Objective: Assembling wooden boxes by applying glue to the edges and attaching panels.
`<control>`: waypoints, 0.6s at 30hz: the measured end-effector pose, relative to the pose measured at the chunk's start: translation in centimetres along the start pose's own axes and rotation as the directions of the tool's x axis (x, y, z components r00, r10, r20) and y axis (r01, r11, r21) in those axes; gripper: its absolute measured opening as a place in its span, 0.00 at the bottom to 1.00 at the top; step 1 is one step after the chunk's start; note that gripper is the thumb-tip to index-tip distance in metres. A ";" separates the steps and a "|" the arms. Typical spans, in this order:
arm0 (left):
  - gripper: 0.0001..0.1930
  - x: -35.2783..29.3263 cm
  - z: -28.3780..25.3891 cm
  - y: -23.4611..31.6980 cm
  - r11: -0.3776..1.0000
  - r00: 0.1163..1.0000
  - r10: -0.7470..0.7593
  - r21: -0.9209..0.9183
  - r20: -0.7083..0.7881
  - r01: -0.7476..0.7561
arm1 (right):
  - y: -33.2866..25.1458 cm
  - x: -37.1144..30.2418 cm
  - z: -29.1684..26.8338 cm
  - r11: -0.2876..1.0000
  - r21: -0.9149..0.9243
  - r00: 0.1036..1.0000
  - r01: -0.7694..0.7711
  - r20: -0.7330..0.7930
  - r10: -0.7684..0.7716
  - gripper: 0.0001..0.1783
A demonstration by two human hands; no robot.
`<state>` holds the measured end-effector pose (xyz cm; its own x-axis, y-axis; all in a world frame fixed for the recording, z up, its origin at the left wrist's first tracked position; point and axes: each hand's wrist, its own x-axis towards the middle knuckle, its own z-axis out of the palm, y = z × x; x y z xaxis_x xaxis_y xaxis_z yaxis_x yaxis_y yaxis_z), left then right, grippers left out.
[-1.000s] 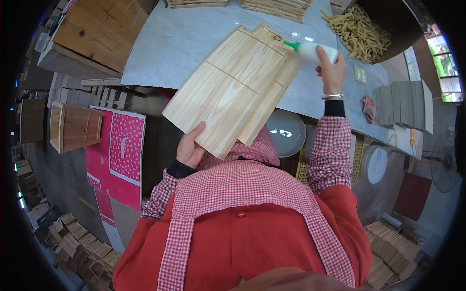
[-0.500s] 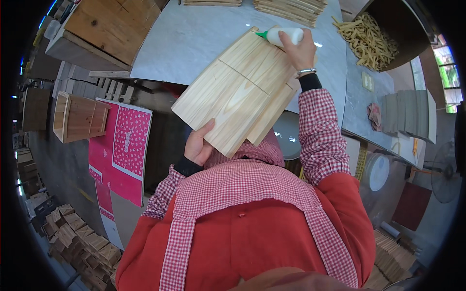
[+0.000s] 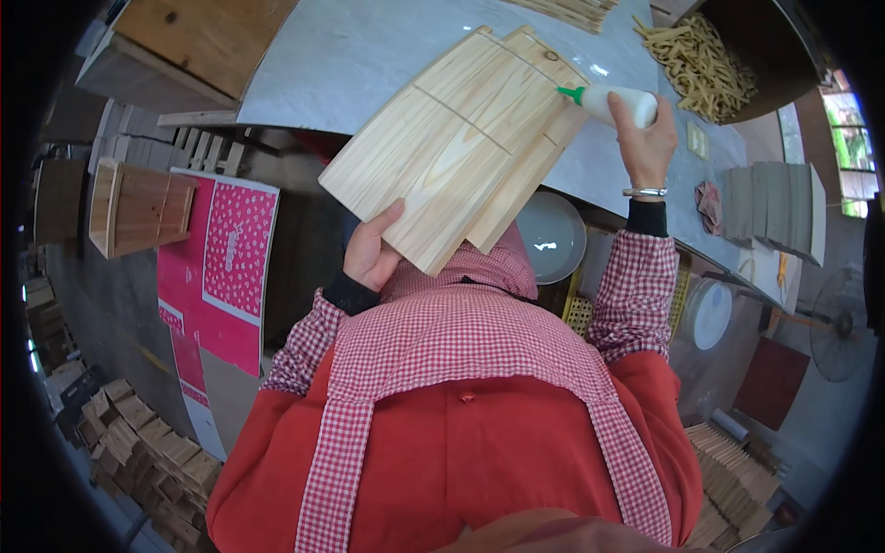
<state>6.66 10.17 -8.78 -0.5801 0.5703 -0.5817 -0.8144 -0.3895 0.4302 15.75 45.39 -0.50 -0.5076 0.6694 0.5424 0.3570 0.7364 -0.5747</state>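
My left hand [image 3: 373, 249] grips the near left corner of a pale grooved wooden panel [image 3: 433, 157], thumb on top and fingers underneath. The panel is tilted, its far end over the table. A second wooden panel [image 3: 507, 207] lies under it and sticks out along the right side. In my right hand [image 3: 645, 138] is a white glue bottle [image 3: 616, 104] with a green nozzle, held on its side. The nozzle tip points left, at the right part of the panel's far section. Whether glue is coming out is too small to tell.
The pale table [image 3: 323, 64] runs across the far side. Curved wooden strips [image 3: 567, 11] lie at its back, and a tipped bin holds many light strips [image 3: 696, 64]. Grey stacked boards [image 3: 772, 212] and a crumpled cloth [image 3: 709, 205] are at right. A wooden box [image 3: 138, 212] stands left.
My right hand has moved right and a little nearer with the glue bottle, its nozzle going from the panel's far left corner to the right side. The left hand keeps its grip.
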 end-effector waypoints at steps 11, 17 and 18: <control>0.29 -0.1 0.4 -0.2 0.999 1.000 0.024 0.024 0.013 -0.025 | -8.9 -4.7 9.3 0.863 0.464 0.974 -0.200 0.189 0.124 0.28; 0.29 -0.1 0.3 -0.3 0.999 0.999 0.040 0.027 0.004 -0.040 | -9.5 -4.9 10.4 0.909 0.410 0.985 -0.074 0.173 0.003 0.26; 0.29 -0.1 0.4 -0.3 0.999 0.999 0.036 0.017 -0.003 -0.035 | -9.3 -4.9 10.2 0.910 0.407 0.985 -0.076 0.175 0.004 0.26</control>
<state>6.97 10.50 -8.59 -0.6087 0.5541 -0.5679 -0.7928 -0.3971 0.4623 6.94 34.25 -4.05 -0.6355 0.6449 0.4245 0.0444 0.5794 -0.8139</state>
